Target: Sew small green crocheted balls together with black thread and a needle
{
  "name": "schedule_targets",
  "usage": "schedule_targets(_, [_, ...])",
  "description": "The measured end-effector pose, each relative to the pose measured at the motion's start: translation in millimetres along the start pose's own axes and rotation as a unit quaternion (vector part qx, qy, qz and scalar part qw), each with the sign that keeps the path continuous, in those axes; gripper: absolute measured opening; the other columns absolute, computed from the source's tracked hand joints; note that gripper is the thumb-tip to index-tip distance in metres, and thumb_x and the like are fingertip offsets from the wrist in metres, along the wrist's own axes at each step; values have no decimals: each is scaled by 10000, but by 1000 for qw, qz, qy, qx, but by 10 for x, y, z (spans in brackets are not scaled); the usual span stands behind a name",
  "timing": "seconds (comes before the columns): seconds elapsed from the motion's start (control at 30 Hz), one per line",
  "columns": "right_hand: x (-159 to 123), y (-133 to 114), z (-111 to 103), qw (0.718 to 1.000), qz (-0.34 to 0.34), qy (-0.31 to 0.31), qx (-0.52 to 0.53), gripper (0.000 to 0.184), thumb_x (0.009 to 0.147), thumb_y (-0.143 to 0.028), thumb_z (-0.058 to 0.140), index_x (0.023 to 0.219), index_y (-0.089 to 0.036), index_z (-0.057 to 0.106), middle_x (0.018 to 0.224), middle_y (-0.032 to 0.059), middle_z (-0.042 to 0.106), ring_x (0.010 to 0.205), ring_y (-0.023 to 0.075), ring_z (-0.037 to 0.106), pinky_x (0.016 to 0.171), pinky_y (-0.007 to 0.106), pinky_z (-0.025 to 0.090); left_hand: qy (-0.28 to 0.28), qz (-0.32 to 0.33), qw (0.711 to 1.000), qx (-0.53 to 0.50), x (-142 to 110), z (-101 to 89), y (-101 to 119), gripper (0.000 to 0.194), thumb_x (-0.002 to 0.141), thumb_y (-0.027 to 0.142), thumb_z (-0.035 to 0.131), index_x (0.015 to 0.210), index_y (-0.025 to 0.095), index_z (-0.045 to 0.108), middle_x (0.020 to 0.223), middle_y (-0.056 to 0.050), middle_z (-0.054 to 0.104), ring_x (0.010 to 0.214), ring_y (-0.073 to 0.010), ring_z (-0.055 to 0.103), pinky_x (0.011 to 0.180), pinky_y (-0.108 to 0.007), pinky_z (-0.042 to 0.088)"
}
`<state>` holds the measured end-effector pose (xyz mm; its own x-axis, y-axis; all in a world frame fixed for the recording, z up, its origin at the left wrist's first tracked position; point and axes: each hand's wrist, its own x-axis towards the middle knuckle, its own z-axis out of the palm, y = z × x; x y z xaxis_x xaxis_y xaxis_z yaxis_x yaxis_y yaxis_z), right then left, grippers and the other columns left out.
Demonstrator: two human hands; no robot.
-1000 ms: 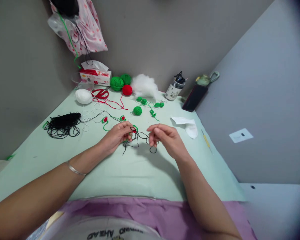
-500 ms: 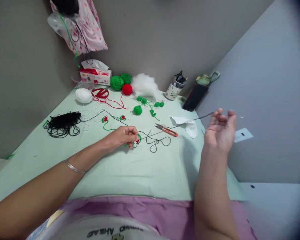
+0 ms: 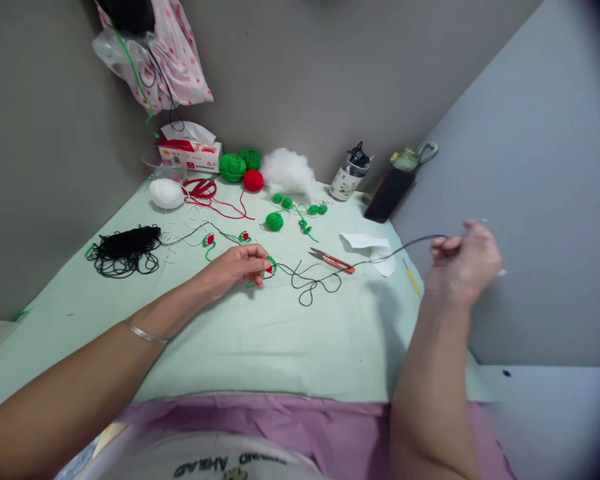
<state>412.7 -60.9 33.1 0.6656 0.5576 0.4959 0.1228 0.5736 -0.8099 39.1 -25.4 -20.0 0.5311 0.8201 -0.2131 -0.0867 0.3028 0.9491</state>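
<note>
My left hand (image 3: 237, 268) pinches a small crocheted piece (image 3: 271, 267) in red, white and green, just above the table. Part of that piece is hidden by the fingers. Out to the right, my right hand (image 3: 464, 267) is raised, fingers curled in, with black yarn (image 3: 414, 242) running from them back towards the piece. Something small and light shows by the right fingers, too blurred to name. Loose loops of the yarn lie on the table between the hands, beside orange-handled thread snips (image 3: 337, 262). Two similar red-and-green pieces (image 3: 209, 239) lie beyond my left hand.
A black yarn skein (image 3: 130, 250) lies at left. Along the back stand a tissue box (image 3: 190, 157), green yarn balls (image 3: 233, 167), a red ball (image 3: 253, 180), white stuffing (image 3: 289, 172), a pen cup (image 3: 347, 181) and a phone (image 3: 390, 195). A yellow-handled tool (image 3: 411, 277) lies near the right edge.
My right hand has moved further right and turned, its fingers now more curled, drawing the black yarn along. My left hand has shifted slightly left with the crocheted piece. The yellow-handled tool has come into view.
</note>
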Motion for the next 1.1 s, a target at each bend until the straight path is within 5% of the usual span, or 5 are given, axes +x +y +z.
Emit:
schedule_targets(0.2, [-762, -92, 736, 958, 98, -263, -60, 145, 843, -299, 716, 749, -199, 666, 542, -38, 561, 446, 96, 471, 419, 233, 333, 4, 1, 999, -48, -4, 30, 8, 272, 746, 326, 795, 866, 173, 605, 707, 32, 615, 580, -104, 609, 671, -279, 541])
schedule_targets(0.33, [-1184, -130, 968, 907, 61, -388, -151, 131, 818, -268, 747, 712, -197, 715, 700, -3, 589, 601, 108, 486, 536, 255, 376, -4, -4, 998, -58, -10, 43, -1, 273, 761, 328, 786, 887, 169, 603, 769, 26, 633, 600, -97, 626, 682, -270, 547])
schedule_targets(0.7, [-1372, -26, 987, 867, -12, -438, -237, 151, 960, -241, 558, 926, -199, 699, 803, 26, 618, 652, 127, 532, 607, 263, 409, -15, -1, 999, -49, -43, 90, 22, 254, 778, 344, 764, 874, 169, 606, 744, 22, 632, 610, -113, 641, 682, -269, 526])
schedule_targets(1.1, [-1432, -100, 1005, 832, -31, -478, -280, 135, 929, -189, 553, 871, -190, 676, 725, 16, 644, 580, 123, 534, 558, 255, 383, 36, 65, 997, 24, -15, 114, -73, 264, 782, 377, 757, 858, 178, 601, 787, 32, 601, 658, -131, 668, 680, -270, 500])
